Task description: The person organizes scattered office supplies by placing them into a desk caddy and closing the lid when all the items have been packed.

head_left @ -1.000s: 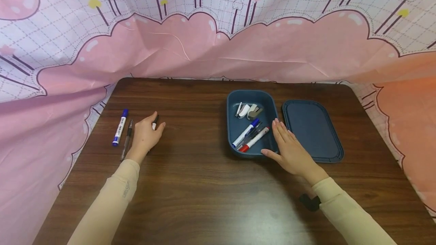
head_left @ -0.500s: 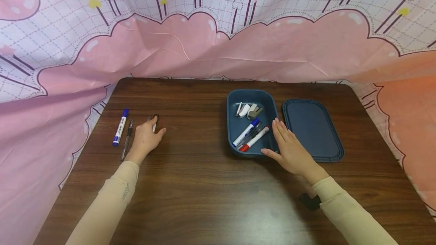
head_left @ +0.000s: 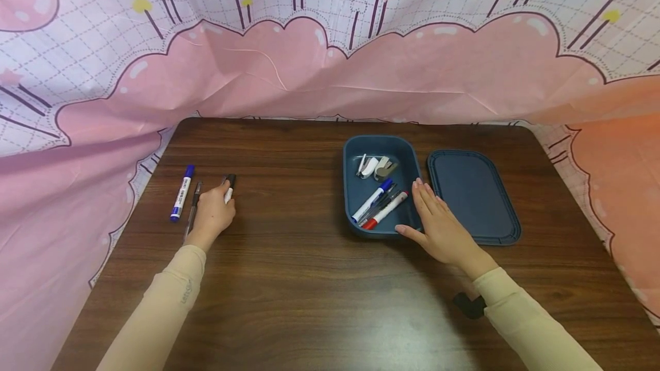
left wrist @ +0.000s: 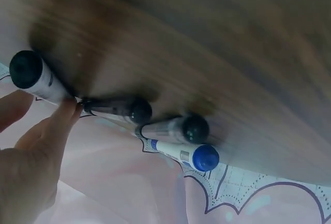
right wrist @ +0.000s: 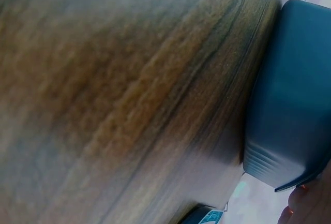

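My left hand (head_left: 213,213) is low over the left side of the table, its thumb and fingers pinching a white marker with a black cap (head_left: 230,182). In the left wrist view, the black end of this marker (left wrist: 27,70) points toward the camera. Close beside the hand lie two dark clear pens, one (left wrist: 121,109) nearer the fingers and the other (left wrist: 178,129) farther off. Left of them is a white marker with blue ends (head_left: 181,193). My right hand (head_left: 440,228) rests with straight fingers on the right rim of a blue box (head_left: 348,188).
Inside the box are a white stapler-like item (head_left: 369,168), a grey one (head_left: 384,170), a blue-capped marker (head_left: 372,201), dark pens and a red-capped marker (head_left: 385,210). The box's lid (head_left: 474,199) lies to its right. A black object (head_left: 469,306) sits near the right wrist.
The left hand has drawn slightly back toward the body, and its thumb has closed in against the black-capped marker. My right hand stays on the box.
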`<state>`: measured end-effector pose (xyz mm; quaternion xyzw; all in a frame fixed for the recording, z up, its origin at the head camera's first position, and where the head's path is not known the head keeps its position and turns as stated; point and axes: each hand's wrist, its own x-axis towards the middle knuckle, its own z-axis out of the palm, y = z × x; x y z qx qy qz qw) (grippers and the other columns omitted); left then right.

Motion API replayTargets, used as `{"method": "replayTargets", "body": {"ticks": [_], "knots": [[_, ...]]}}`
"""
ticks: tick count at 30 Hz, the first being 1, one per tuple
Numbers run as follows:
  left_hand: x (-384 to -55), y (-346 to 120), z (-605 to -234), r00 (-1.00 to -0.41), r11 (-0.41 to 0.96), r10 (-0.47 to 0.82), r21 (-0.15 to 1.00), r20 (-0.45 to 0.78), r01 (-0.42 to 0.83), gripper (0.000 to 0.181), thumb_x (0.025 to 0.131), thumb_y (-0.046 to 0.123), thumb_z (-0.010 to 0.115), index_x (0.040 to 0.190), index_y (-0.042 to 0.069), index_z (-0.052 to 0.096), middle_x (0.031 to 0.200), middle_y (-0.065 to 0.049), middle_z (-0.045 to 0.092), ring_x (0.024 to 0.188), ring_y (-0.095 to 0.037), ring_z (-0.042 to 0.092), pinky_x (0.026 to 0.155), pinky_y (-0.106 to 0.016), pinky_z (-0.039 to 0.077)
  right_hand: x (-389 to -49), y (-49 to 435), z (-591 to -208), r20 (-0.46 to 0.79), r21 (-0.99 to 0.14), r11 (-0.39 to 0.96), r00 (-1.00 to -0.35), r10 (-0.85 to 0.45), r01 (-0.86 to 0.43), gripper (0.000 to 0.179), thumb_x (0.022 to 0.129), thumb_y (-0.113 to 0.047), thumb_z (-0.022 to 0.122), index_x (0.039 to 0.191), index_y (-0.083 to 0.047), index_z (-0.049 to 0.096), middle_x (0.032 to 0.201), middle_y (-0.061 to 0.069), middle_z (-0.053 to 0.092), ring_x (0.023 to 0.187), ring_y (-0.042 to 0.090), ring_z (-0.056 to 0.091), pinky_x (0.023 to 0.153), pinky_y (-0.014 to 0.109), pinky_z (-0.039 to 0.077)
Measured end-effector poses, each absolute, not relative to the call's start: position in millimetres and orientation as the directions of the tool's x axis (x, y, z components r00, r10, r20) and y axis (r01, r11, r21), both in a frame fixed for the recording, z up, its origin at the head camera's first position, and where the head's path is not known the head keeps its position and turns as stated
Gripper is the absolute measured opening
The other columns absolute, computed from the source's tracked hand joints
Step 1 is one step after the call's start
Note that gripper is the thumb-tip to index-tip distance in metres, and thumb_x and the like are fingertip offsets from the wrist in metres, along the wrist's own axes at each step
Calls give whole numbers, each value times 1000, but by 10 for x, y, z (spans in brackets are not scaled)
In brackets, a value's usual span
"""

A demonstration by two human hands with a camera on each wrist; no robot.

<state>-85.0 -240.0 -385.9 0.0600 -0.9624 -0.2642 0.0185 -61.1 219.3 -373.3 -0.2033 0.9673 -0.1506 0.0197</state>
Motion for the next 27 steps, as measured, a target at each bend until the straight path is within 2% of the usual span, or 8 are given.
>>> {"method": "replayTargets", "body": {"ticks": [3, 12, 19, 23, 27], "knots": [[-851, -2407, -3873, -991, 858, -135, 499, -3, -118, 50, 85, -1, 50, 134, -4, 40, 128, -31, 47, 99, -43, 60, 75, -48, 53, -613, 2198, -3731, 10, -294, 876, -918, -397, -382, 93, 85, -62, 45, 148, -12, -1, 156, 5, -6, 144, 22, -4, 114, 52, 13], [-839, -2373, -3892, -991, 874, -130, 472, 2, -114, 49, 83, -1, 51, 132, -3, 44, 119, -31, 55, 92, -45, 60, 73, -52, 50, -605, 2197, -3732, 29, -290, 868, -911, -412, -402, 92, 86, -61, 44, 148, -9, 1, 156, 6, -4, 144, 22, -4, 113, 52, 13], [-839, -2396, -3866, -992, 858, -127, 498, -26, -123, 50, 86, 0, 50, 134, -4, 40, 123, -32, 52, 84, -39, 62, 68, -46, 53, -615, 2193, -3732, 25, -289, 874, -916, -400, -390, 92, 85, -62, 45, 148, -10, 3, 156, 5, -4, 144, 21, -4, 113, 52, 14], [-840, -2412, -3796, -995, 844, -105, 529, 3, -87, 49, 87, 0, 48, 135, -6, 37, 125, -33, 49, 92, -43, 62, 72, -45, 55, -614, 2195, -3727, 20, -284, 875, -915, -402, -391, 92, 85, -63, 45, 148, -11, 1, 156, 5, -4, 144, 20, -5, 114, 52, 14], [-856, -2409, -3687, -996, 848, -84, 528, 38, -52, 48, 89, 2, 48, 135, -6, 37, 123, -32, 50, 97, -45, 60, 75, -48, 53, -613, 2196, -3724, 22, -286, 870, -911, -412, -400, 91, 86, -61, 44, 148, -11, 0, 156, 6, -5, 144, 25, -2, 113, 52, 13]]}}
